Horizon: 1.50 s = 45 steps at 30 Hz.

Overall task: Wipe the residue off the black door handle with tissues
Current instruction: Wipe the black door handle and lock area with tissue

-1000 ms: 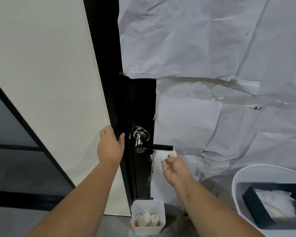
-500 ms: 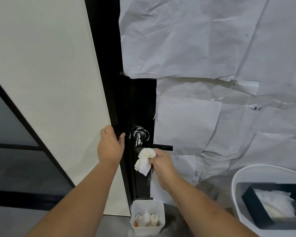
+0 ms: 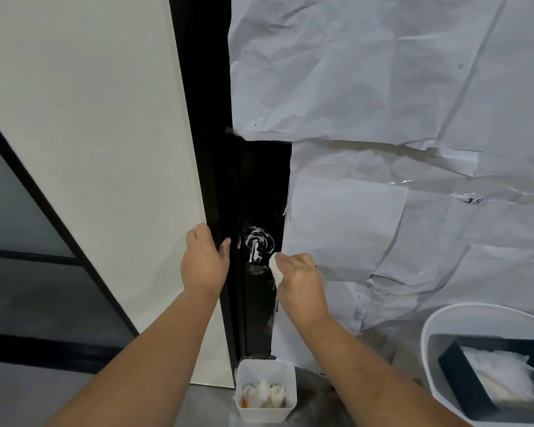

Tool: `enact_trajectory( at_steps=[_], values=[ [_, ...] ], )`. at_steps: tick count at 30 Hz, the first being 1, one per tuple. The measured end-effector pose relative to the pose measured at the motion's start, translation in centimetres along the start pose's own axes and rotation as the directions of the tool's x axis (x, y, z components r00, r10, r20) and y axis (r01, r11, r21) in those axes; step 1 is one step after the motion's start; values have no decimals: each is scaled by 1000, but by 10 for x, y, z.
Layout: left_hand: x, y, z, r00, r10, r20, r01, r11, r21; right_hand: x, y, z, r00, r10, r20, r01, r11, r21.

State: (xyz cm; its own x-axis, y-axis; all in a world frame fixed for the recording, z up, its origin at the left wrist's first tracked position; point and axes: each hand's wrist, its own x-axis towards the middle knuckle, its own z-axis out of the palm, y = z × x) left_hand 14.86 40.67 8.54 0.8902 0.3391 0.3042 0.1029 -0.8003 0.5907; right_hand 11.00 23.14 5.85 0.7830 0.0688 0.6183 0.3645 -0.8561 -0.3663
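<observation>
The black door handle [image 3: 257, 248] sits on a black door; its round base and neck are smeared with white residue. My right hand [image 3: 299, 280] is wrapped over the handle's lever, hiding it, with a white tissue [image 3: 275, 268] pressed between the fingers and the lever near the neck. My left hand [image 3: 204, 260] grips the black door edge just left of the handle, thumb on the door face.
Crumpled white paper [image 3: 383, 118] covers the door to the right. A small white bin [image 3: 265, 392] with used tissues stands on the floor below the handle. A white tub [image 3: 438, 322] holding a dark box of tissues [image 3: 500, 374] is at lower right. White wall on the left.
My right hand moved up from below the lever and closed over it, bringing the tissue against the handle. The left hand stayed on the door edge.
</observation>
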Motion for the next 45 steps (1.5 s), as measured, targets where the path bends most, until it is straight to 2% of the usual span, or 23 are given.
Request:
enact_trajectory(
  at_steps=[9, 12, 13, 14, 15, 16, 17, 18, 19, 20, 21, 23, 29, 32, 35, 38, 42, 45],
  values=[
    [1, 0, 0, 1000, 9, -5, -9, 1000, 6, 2, -16, 19, 960, -214, 182, 228, 972, -60],
    [1, -1, -2, 1000, 4, 6, -4, 1000, 3, -14, -11, 18, 908, -327, 261, 347, 937, -33],
    [1, -1, -2, 1000, 0, 9, 0, 1000, 6, -22, -9, 18, 892, -324, 315, 341, 940, 0],
    [1, -1, -2, 1000, -1, 10, 1, 1000, 7, -32, -5, 20, 898, -248, 363, 250, 967, 42],
    [0, 0, -3, 1000, 0, 10, 0, 1000, 6, -39, -2, 21, 908, -90, 409, 49, 993, 109],
    [0, -1, -3, 1000, 1, 8, -1, 1000, 5, -41, -2, 21, 868, 143, 476, -263, 945, 195],
    [0, 0, -3, 1000, 5, 6, -5, 1000, 4, -38, -2, 19, 742, 366, 562, -590, 755, 287],
    [0, 0, -3, 1000, 5, 6, -5, 1000, 6, -34, 0, 19, 577, 500, 646, -805, 480, 348],
    [0, 0, -3, 1000, 4, 6, -4, 1000, 6, -31, 1, 18, 446, 548, 708, -894, 232, 384],
    [0, 0, -2, 1000, 2, 8, -3, 1000, 5, -27, 0, 17, 378, 547, 747, -907, 59, 416],
    [0, 0, -2, 1000, 1, 9, -1, 1000, 3, -22, -2, 16, 358, 528, 770, -886, -67, 458],
    [0, 0, -2, 1000, 1, 5, -1, 1000, 0, -14, -9, 12, 380, 481, 790, -808, -243, 536],
    [0, -1, -3, 1000, 12, 7, -12, 1000, -6, 4, -24, 15, 375, 420, 826, -696, -461, 550],
    [1, -1, -2, 1000, 16, 5, -16, 1000, -8, 4, -31, 20, 401, 353, 845, -739, -420, 526],
    [2, -1, -2, 1000, 10, 10, -10, 1000, 6, 1, -32, 20, 454, 296, 840, -825, -216, 522],
    [2, -2, -3, 1000, 15, 7, -15, 1000, 9, -2, -26, 17, 446, 306, 841, -872, -65, 485],
    [0, -5, -1, 1000, 1, -16, -2, 999, -36, -9, -16, 8, 437, 335, 835, -884, -11, 467],
    [-5, -7, 3, 994, -102, -38, 92, 975, -200, -8, -14, -4, 479, 273, 834, -867, 1, 498]
  ],
)
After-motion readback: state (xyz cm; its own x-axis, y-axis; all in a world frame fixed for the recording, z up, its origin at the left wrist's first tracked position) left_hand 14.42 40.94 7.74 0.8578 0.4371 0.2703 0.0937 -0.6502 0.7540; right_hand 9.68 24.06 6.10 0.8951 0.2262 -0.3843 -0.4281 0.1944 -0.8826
